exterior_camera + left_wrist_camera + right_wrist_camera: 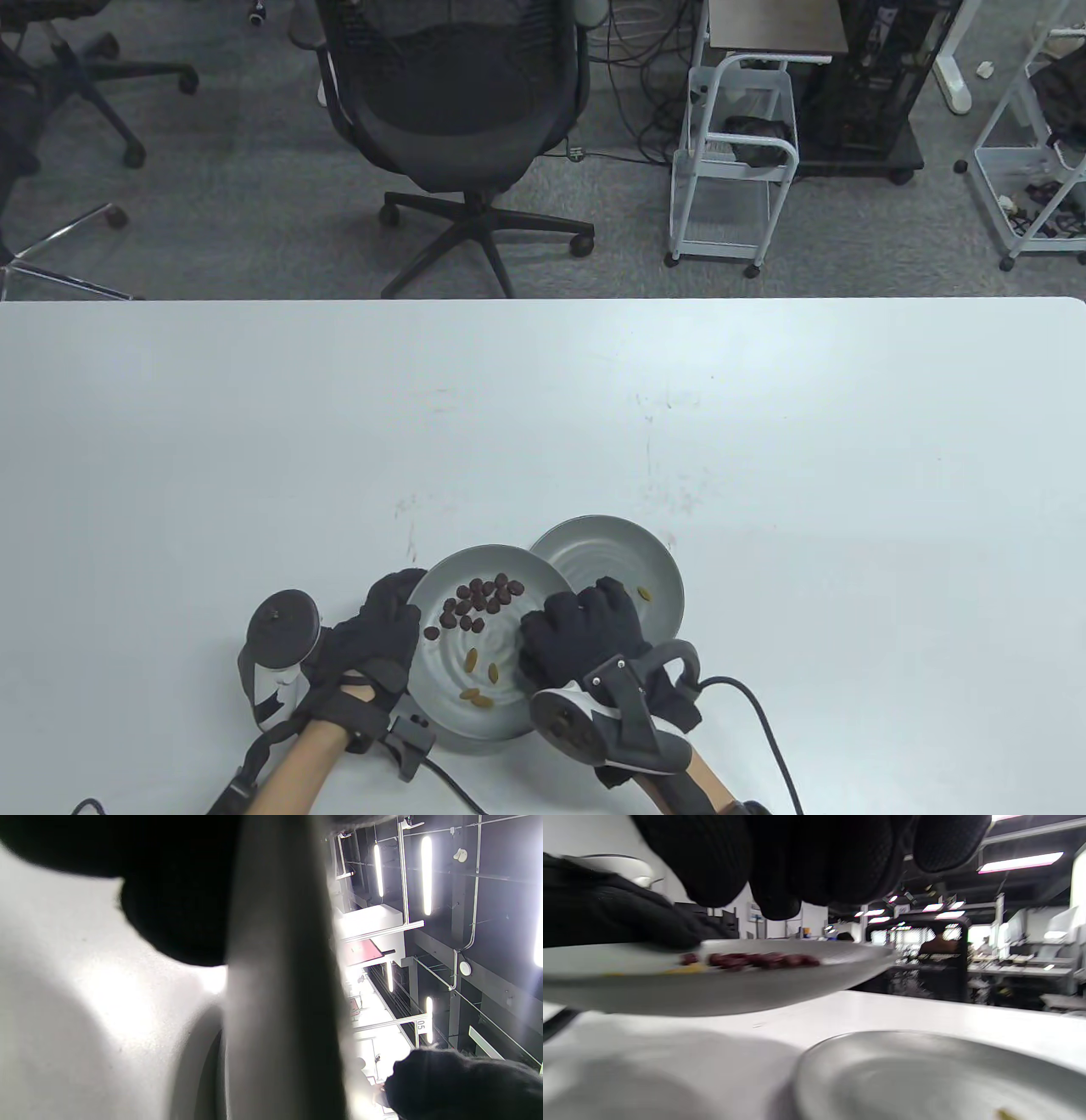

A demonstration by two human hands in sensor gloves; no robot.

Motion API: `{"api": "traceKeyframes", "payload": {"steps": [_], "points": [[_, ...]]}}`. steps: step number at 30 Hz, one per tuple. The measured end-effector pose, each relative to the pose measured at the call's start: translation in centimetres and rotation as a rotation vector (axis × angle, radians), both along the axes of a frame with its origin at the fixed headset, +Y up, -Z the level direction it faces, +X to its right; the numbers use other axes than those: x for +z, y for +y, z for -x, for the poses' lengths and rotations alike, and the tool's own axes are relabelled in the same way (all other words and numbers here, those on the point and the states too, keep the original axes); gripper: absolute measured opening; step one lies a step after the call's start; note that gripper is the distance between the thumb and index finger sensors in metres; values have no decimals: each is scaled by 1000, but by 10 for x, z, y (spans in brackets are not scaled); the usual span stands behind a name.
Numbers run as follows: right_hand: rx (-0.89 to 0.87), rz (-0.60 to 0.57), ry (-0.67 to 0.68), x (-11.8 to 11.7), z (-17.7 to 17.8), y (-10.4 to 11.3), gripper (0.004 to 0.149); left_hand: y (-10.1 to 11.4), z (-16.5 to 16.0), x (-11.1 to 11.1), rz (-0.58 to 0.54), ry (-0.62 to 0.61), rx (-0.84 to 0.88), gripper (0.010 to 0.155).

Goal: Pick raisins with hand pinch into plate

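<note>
A grey plate point(509, 713) holds several dark raisins point(479, 598) and a few yellow raisins point(477, 696). My left hand point(411, 607) grips its left rim. In the right wrist view this plate point(712, 993) hangs raised above the table, with the dark raisins point(755, 960) on it and my left hand point(606, 912) on its rim. A second grey plate point(594, 543) lies to the right, partly under the first, with one yellow raisin point(645, 592). My right hand point(551, 632) hovers with curled fingers point(780, 866) over where the plates meet. Anything it pinches is hidden.
The white table point(543, 424) stretches far beyond the plates. The left wrist view shows only the plate's rim point(271, 984) close up, a dark finger point(178, 899) and my right hand point(458, 1086). Glove cables trail at the near edge point(764, 722).
</note>
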State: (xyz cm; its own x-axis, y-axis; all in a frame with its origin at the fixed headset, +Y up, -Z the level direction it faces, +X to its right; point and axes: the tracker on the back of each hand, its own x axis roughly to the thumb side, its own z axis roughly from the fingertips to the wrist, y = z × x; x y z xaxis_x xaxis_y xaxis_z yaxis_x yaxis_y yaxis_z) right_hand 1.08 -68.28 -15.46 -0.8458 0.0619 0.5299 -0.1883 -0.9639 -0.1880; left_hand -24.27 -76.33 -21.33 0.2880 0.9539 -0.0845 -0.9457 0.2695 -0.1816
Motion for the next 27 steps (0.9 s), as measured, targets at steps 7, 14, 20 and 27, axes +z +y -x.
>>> {"api": "traceKeyframes", "payload": {"steps": [7,14,20,27], "points": [[65,61,11,2,17,-12,54,-1,-2,-1,-2,3,-7,56],[86,56,2,-1,25,-19,54,-1,-4,-2,-11,0,-10,56],[88,10,20,1,29,-20,48,-1,-4,-1,-10,3,-5,56],[97,-25,34,3,30,-19,42,-1,-4,-1,-10,5,-5,56]]}}
